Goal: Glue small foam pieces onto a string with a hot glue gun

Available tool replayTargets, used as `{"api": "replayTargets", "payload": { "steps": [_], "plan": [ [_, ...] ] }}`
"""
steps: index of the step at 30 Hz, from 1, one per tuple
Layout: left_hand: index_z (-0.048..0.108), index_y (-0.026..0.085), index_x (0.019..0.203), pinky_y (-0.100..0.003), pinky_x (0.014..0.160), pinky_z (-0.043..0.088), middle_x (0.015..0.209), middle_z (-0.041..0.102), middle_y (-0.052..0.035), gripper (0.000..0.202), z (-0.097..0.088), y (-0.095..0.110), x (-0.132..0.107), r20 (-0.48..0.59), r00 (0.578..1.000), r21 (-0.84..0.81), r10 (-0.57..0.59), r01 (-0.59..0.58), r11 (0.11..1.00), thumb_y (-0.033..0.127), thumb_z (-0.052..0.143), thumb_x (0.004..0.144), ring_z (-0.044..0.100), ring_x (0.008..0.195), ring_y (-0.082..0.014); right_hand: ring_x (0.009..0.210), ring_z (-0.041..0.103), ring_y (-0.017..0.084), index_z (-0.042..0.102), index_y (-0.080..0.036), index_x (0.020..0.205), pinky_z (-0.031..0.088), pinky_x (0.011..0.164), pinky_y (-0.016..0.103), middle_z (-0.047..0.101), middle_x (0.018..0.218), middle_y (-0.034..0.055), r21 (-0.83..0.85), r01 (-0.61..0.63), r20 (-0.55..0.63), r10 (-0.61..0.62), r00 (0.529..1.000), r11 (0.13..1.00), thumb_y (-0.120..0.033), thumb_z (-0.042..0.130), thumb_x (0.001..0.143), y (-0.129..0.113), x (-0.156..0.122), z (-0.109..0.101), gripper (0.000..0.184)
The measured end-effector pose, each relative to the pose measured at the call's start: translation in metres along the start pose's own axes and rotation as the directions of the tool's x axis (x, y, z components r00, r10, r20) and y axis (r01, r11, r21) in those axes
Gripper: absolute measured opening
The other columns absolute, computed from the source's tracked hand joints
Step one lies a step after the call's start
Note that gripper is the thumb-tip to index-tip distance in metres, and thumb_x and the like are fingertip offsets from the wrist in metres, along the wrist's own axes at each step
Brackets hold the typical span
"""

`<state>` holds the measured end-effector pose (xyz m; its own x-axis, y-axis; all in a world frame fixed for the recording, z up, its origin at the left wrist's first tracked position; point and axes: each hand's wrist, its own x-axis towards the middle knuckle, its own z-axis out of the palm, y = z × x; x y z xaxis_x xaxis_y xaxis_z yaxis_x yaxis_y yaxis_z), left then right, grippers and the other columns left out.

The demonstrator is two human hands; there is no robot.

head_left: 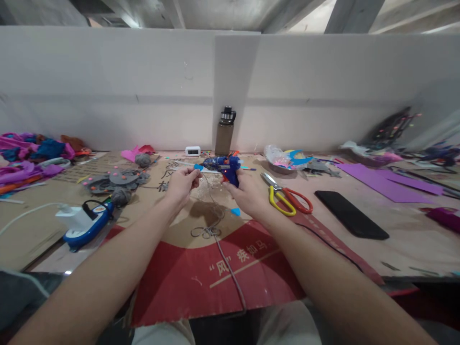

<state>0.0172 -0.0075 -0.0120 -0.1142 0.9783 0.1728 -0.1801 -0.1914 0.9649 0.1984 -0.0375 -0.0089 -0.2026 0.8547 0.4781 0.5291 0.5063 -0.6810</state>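
Observation:
My right hand (244, 190) is wrapped round the handle of a blue hot glue gun (227, 164), whose nozzle points left. Pinched in my left hand (182, 185) is a small blue piece (198, 166), close to the nozzle; whether the two touch I cannot tell. A grey yarn (216, 211) runs down from near my left fingers, loops on the cardboard (172, 278) and trails over its front edge. Another small blue piece (235, 211) lies on the cardboard below my right hand.
Scissors (287, 194) with yellow and red handles and a black phone (350, 214) lie right. A power strip (88, 225), grey felt pieces (118, 179) and yarn balls are left. Behind stand a bottle (224, 134), a small white clock (193, 151) and a bowl (282, 167) of scraps.

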Motion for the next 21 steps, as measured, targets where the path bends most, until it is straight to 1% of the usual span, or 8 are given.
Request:
{"api": "replayTargets", "payload": {
  "steps": [5, 9, 12, 17, 21],
  "plan": [
    [0.056, 0.013, 0.061, -0.019, 0.044, 0.031, 0.058, 0.055, -0.0004, 0.015, -0.0012, -0.0016, 0.0007, 0.000, 1.000, -0.012, 0.007, -0.007, 1.000, 0.023, 0.066, 0.067, 0.041, 0.043, -0.0046, 0.070, 0.054, 0.018, 0.053, -0.016, 0.102, 0.040, 0.065, 0.032, 0.060, 0.080, 0.0068, -0.068, 0.035, 0.011, -0.034, 0.999, 0.997, -0.031, 0.048, 0.080, -0.0029, -0.0002, -0.0012, 0.027],
    [0.056, 0.013, 0.062, -0.019, 0.044, 0.032, 0.058, 0.055, 0.0001, 0.015, -0.0010, -0.0017, 0.0016, -0.005, 1.000, -0.021, 0.005, -0.005, 1.000, 0.023, 0.066, 0.067, 0.041, 0.043, -0.0044, 0.075, 0.055, 0.020, 0.052, -0.015, 0.107, 0.040, 0.068, 0.033, 0.062, 0.087, 0.0096, -0.108, 0.027, 0.006, -0.026, 1.000, 0.994, -0.030, 0.047, 0.080, -0.0035, -0.0008, -0.0012, 0.032],
    [0.056, 0.013, 0.063, -0.019, 0.044, 0.032, 0.058, 0.056, -0.0001, 0.014, 0.0003, 0.0001, 0.0011, -0.016, 1.000, -0.027, -0.002, 0.002, 1.000, 0.021, 0.066, 0.067, 0.041, 0.043, -0.0042, 0.075, 0.055, 0.021, 0.053, -0.016, 0.106, 0.040, 0.067, 0.032, 0.062, 0.087, 0.0098, -0.120, 0.029, 0.004, -0.029, 1.000, 0.992, -0.030, 0.047, 0.080, -0.0038, -0.0014, -0.0012, 0.030],
    [0.056, 0.013, 0.063, -0.018, 0.044, 0.032, 0.058, 0.056, -0.0001, 0.014, 0.0012, 0.0012, 0.0001, -0.028, 1.000, -0.035, -0.004, 0.003, 0.999, 0.021, 0.067, 0.067, 0.041, 0.043, -0.0039, 0.071, 0.055, 0.021, 0.053, -0.018, 0.106, 0.040, 0.062, 0.031, 0.062, 0.081, 0.0086, -0.152, 0.010, -0.005, -0.011, 1.000, 0.988, -0.031, 0.047, 0.081, -0.0039, -0.0015, -0.0020, 0.030],
    [0.056, 0.013, 0.063, -0.019, 0.044, 0.031, 0.058, 0.056, -0.0001, 0.013, 0.0007, 0.0000, 0.0003, -0.012, 1.000, -0.036, 0.006, -0.007, 0.999, 0.021, 0.066, 0.067, 0.041, 0.043, -0.0041, 0.072, 0.055, 0.021, 0.054, -0.017, 0.105, 0.040, 0.064, 0.031, 0.062, 0.082, 0.0090, -0.162, 0.010, -0.001, -0.010, 1.000, 0.987, -0.031, 0.046, 0.081, -0.0048, -0.0016, -0.0028, 0.028]
  ]
}}
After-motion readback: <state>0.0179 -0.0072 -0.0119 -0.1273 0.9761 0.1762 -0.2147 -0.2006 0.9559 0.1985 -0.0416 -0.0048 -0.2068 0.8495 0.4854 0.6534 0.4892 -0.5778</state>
